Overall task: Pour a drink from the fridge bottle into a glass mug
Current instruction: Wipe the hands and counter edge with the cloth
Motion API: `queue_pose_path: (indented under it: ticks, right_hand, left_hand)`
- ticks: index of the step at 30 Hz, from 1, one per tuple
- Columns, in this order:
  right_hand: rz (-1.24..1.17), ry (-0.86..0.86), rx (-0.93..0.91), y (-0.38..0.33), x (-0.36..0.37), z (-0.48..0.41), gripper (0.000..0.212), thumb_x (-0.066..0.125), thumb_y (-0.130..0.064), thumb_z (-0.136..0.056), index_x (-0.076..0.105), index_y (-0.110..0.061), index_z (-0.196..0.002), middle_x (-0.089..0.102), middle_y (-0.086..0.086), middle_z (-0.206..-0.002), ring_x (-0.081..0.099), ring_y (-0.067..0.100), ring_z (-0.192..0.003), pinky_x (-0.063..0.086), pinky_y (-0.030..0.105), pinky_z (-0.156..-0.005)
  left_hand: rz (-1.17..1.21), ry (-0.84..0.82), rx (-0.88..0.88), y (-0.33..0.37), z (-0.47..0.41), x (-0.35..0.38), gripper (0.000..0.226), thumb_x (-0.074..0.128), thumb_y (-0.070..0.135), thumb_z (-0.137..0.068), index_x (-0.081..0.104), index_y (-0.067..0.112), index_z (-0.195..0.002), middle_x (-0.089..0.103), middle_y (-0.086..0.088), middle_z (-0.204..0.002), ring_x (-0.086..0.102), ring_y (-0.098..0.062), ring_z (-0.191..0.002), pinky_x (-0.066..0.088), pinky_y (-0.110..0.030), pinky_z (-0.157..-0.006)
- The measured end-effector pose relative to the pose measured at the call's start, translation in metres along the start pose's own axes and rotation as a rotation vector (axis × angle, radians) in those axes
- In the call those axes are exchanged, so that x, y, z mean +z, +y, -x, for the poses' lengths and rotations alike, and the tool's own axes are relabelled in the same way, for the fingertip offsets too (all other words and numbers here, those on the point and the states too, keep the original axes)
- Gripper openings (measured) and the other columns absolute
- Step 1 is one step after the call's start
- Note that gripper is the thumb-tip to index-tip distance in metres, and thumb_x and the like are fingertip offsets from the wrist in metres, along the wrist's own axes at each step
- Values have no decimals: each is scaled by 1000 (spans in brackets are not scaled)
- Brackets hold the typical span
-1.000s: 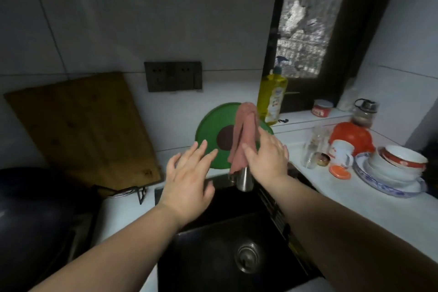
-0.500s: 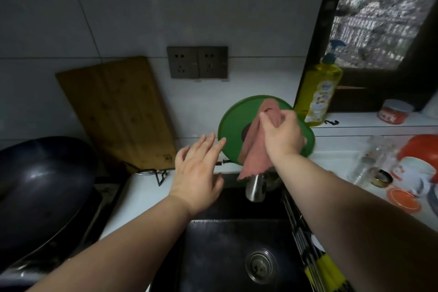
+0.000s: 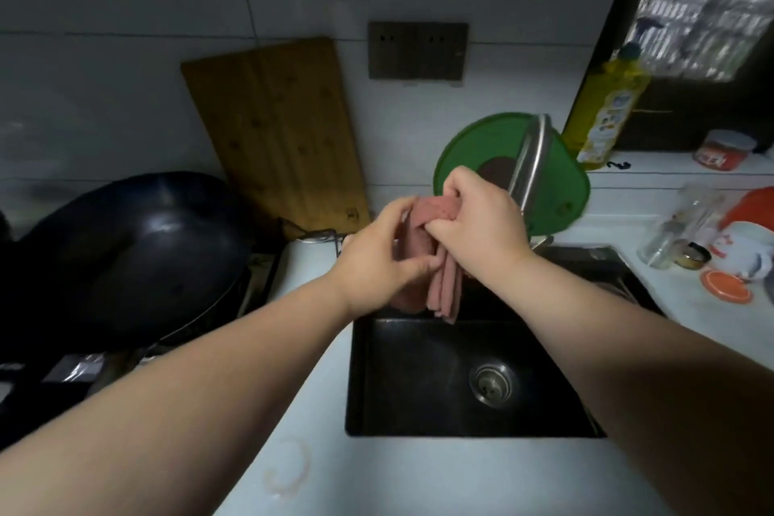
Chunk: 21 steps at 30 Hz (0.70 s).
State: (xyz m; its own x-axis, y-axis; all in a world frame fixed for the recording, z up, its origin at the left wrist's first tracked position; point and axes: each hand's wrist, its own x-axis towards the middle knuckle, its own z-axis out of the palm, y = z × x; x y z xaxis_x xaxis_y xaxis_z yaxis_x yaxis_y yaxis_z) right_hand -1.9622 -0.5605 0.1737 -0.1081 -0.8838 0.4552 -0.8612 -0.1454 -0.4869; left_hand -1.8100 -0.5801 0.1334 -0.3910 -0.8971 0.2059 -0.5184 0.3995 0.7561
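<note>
Now | left hand (image 3: 379, 260), right hand (image 3: 477, 230) grip cloth (image 3: 446, 289) | hangs vertical, ends down

White countertop (image 3: 419, 478), dim light. Black sink (image 3: 402, 398) set in at centre. Bearings from the sink: wooden cutting board (image 3: 272, 130) at 11 o'clock, on edge, leaning on the wall. Green round board (image 3: 473, 147) at 1 o'clock, also leaning. Clear glass vessel (image 3: 670, 230), small tin (image 3: 692, 258), white mug (image 3: 741, 247) and flat orange lid (image 3: 726, 286) clustered at 2 o'clock. Translucent ring (image 3: 289, 469) at 7 o'clock.

yellow bottle (image 3: 607, 105) label blurred, no legible text
</note>
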Motion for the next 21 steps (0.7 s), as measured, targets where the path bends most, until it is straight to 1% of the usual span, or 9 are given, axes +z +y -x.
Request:
queue_pose_path:
  ticks: [2, 4, 6, 8, 10, 13, 15, 18, 21]
  right_hand:
    - [109, -109, 63, -22, 6, 22, 26, 70, -36, -72, 47, -27, -81, 55, -9, -74, 55, 24, -77, 37, 33, -69]
    - [126, -295, 166, -35, 11, 44, 27, 72, -45, -72, 57, -23, -74, 60, -7, -69, 59, 22, -73, 41, 32, -69]
    - [-75, -527, 331, -46, 22, 74, 30, 77, -41, -72, 66, -14, -68, 66, 0, -60, 63, 22, -63, 46, 30, -63]
    - [-421, -683, 481, -54, 38, 108, 21, 80, -28, -74, 74, -9, -81, 74, 10, -76, 70, 27, -75, 54, 37, -75]
    - [-813, -694, 581, -62, 52, 137, 28, 77, -18, -72, 72, -3, -94, 73, 20, -91, 70, 30, -86, 54, 42, -86]
    - [-1150, -630, 640, -97, 85, 179, 29, 73, -9, -70, 65, 2, -95, 69, 20, -86, 67, 26, -80, 56, 33, -74]
    - [-1228, -577, 689, -114, 108, 202, 28, 71, -8, -72, 64, 2, -97, 68, 21, -86, 66, 28, -80, 56, 35, -75]
    - [-1295, -563, 754, -131, 138, 229, 22, 62, -10, -85, 64, 0, -104, 66, 27, -99, 65, 37, -92, 50, 49, -90]
    - [-1224, -589, 706, -152, 161, 250, 16, 54, -7, -93, 69, -7, -93, 66, 27, -92, 66, 37, -86, 53, 49, -81]
  left_hand:
    - [-26, 31, -43, -12, 27, -9, 36, 68, 38, -85, 55, 30, -118, 65, 10, -109, 61, -11, -98, 52, -36, -89]
    - [21, 75, -93, -23, 61, -11, 11, 61, 24, -89, 60, 26, -100, 65, 8, -91, 62, -16, -88, 48, -28, -79]
    - [89, 112, -124, -40, 102, -12, 8, 57, 17, -91, 59, 25, -89, 65, 5, -82, 61, -21, -82, 44, -28, -72]
    - [117, 99, -164, -63, 142, -9, 11, 54, 15, -92, 59, 24, -87, 66, 2, -84, 59, -20, -82, 41, -27, -72]
    - [176, 51, -192, -79, 173, -1, 11, 51, 18, -93, 59, 24, -88, 65, 2, -85, 58, -19, -83, 42, -28, -74]
    - [285, -3, -247, -105, 216, -4, 14, 47, 27, -93, 60, 24, -89, 65, 1, -86, 59, -19, -82, 49, -35, -80]
    - [295, 5, -318, -125, 239, -11, 16, 48, 27, -95, 60, 21, -89, 67, -1, -88, 61, -20, -84, 51, -37, -83]
    - [273, 81, -425, -151, 267, -26, 13, 52, 27, -94, 63, 21, -93, 69, 2, -81, 62, -18, -78, 52, -37, -79]
    - [281, 138, -510, -170, 296, -39, 14, 52, 20, -91, 65, 26, -96, 70, 6, -81, 65, -16, -79, 54, -36, -76]
